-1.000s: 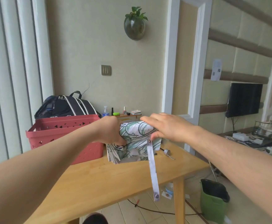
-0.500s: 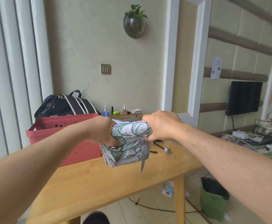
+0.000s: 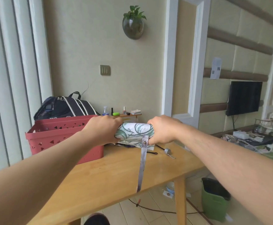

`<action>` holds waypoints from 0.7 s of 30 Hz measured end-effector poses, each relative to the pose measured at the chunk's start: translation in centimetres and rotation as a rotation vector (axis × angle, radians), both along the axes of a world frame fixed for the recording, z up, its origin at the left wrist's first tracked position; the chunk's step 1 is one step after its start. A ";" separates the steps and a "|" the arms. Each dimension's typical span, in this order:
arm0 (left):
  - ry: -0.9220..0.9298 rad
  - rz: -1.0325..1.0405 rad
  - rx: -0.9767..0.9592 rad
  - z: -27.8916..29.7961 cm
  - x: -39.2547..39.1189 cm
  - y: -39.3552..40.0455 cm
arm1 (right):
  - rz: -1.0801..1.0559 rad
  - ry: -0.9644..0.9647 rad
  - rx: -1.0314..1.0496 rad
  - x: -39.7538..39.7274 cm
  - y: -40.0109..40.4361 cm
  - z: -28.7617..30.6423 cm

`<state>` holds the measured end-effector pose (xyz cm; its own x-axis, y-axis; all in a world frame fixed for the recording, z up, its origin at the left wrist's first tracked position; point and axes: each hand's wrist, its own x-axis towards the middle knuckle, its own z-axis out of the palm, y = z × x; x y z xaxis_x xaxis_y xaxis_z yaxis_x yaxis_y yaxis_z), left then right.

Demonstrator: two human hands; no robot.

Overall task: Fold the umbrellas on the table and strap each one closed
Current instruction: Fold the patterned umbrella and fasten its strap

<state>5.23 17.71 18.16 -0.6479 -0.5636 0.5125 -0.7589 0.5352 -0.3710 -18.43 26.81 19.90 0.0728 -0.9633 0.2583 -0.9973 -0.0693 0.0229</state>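
One umbrella [image 3: 135, 131], leaf-printed, is held above the far part of the desk [image 3: 110, 174], long axis running left to right. Left hand [image 3: 104, 130] grips its left end, right hand [image 3: 162, 129] its right end. One strap [image 3: 142, 161] hangs loose beside the right hand, the nearer hand to take it. One red basket [image 3: 62, 140] stands left.

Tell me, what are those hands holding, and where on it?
The folded umbrella: left hand grips its left end, right hand its right end. Its strap hangs loose.
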 end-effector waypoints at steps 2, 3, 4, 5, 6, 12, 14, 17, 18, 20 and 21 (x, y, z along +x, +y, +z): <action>0.024 -0.031 0.038 -0.1 -0.3 -0.2 | 0.007 -0.027 0.011 0.0 -0.1 0.1; 0.033 -0.040 0.060 0.0 -0.4 -0.2 | 0.010 -0.031 0.009 0.0 -0.2 0.1; 0.038 -0.043 0.082 0.1 -0.4 -0.2 | 0.010 -0.025 -0.002 -0.1 -0.2 0.1; 0.045 -0.045 0.100 0.1 -0.4 -0.1 | 0.004 -0.012 -0.020 -0.2 -0.1 0.1; 0.056 -0.045 0.114 0.1 -0.3 0.0 | -0.006 0.011 -0.049 -0.3 0.1 0.1; 0.158 -0.008 0.188 0.1 -0.5 0.1 | -0.041 0.257 -0.346 0.9 -0.8 -1.1; 0.185 -0.012 0.200 0.2 -0.7 0.3 | -0.072 0.203 -0.369 0.9 -1.2 -1.0; 0.200 -0.049 0.277 0.4 -0.4 0.6 | -0.079 0.243 -0.380 -0.2 -1.0 -0.5; 0.200 -0.062 0.302 0.4 -0.3 0.8 | -0.063 0.271 -0.394 -0.6 -0.9 -0.5; 0.198 -0.087 0.321 0.5 -0.4 1.2 | -0.038 0.286 -0.427 -1.0 -0.7 -0.2; 0.199 -0.099 0.325 0.7 -0.4 1.5 | -0.030 0.279 -0.447 -1.2 -0.6 0.0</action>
